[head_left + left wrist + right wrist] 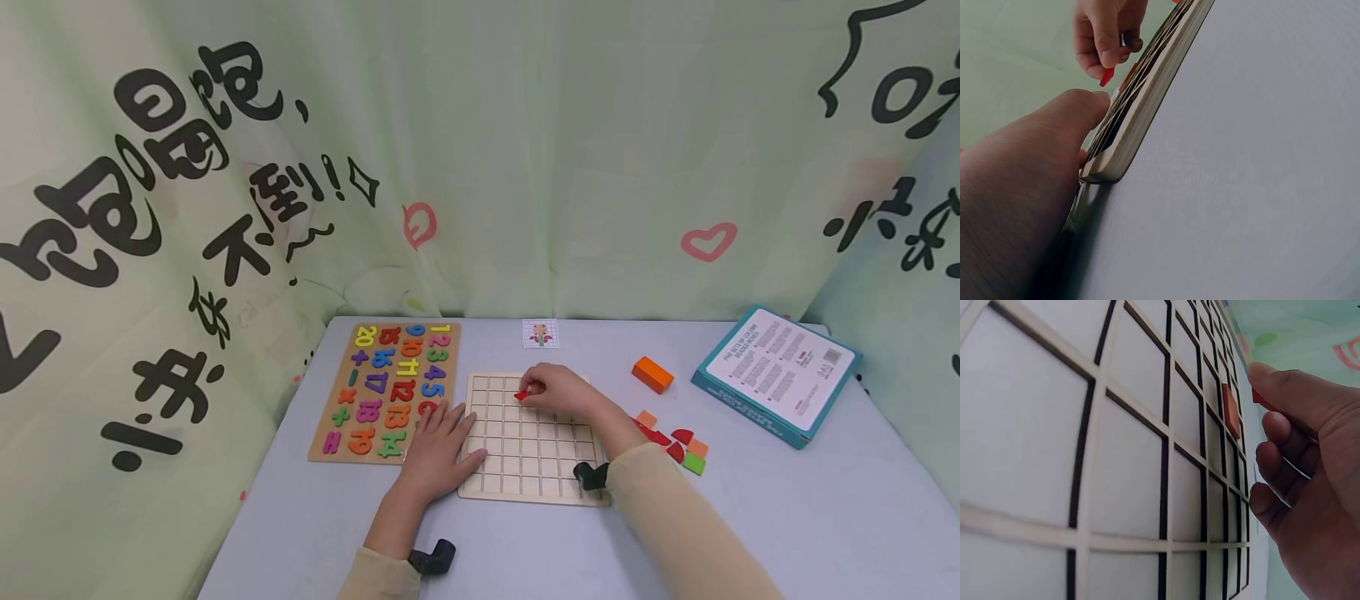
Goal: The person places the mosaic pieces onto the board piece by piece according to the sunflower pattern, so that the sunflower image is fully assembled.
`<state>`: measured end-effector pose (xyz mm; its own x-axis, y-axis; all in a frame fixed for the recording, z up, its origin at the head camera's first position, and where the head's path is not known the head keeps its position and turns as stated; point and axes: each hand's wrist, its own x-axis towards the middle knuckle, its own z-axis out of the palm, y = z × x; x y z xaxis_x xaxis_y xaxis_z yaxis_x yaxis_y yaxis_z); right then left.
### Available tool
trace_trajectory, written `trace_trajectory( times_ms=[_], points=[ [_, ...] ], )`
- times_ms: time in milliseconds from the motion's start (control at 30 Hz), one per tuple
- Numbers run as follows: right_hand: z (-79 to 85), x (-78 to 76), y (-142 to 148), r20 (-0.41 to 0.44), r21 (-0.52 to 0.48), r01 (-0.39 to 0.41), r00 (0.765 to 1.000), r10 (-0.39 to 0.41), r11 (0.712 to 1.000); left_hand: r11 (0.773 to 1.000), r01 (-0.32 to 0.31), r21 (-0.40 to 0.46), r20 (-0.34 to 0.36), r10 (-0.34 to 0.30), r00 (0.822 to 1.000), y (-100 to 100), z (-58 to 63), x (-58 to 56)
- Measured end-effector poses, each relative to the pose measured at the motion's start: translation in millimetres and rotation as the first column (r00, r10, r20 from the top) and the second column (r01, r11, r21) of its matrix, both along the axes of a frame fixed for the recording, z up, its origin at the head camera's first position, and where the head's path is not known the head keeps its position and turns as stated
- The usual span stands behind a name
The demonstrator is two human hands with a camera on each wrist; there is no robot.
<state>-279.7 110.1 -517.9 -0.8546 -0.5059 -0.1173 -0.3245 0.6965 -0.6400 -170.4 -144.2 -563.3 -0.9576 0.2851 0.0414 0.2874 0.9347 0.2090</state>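
Right hand [557, 392] pinched a red piece [521, 395] over the grid [512, 463]; left hand [438, 458], straight-fingered, seemingly steadied its left edge.

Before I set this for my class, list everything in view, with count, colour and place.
Table: 1, whitish, foreground
Grid: 1, pale wood, mid-table
Number board: 1, tan with multicoloured characters, left of grid
Red piece: 1, red, held at the grid
Orange piece: 1, orange, on the grid
Loose pieces: at least six, red, orange and green, right of grid, some hidden
Block: 1, orange, beyond loose pieces
Box: 1, teal and white, far right
Card: 1, white with small picture, far edge
Curtain: count unclear, pale green with black print, behind table
Wrist devices: 2, black, one per wrist
Sleeves: 2, beige, forearms
Left hand: 1, bare, between number board and grid
Right hand: 1, bare, over grid, red piece in its grip
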Motion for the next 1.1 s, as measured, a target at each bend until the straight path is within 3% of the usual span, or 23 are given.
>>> trace_trajectory(
  times_ms=[1100],
  points=[
    [-8.4,-1.8,-15,0.055,0.032,0.045,0.997,-0.047,0.998,1.000,-0.002,-0.006,-0.007,0.002,1.000,-1,-2.8,-1.2]
  ],
)
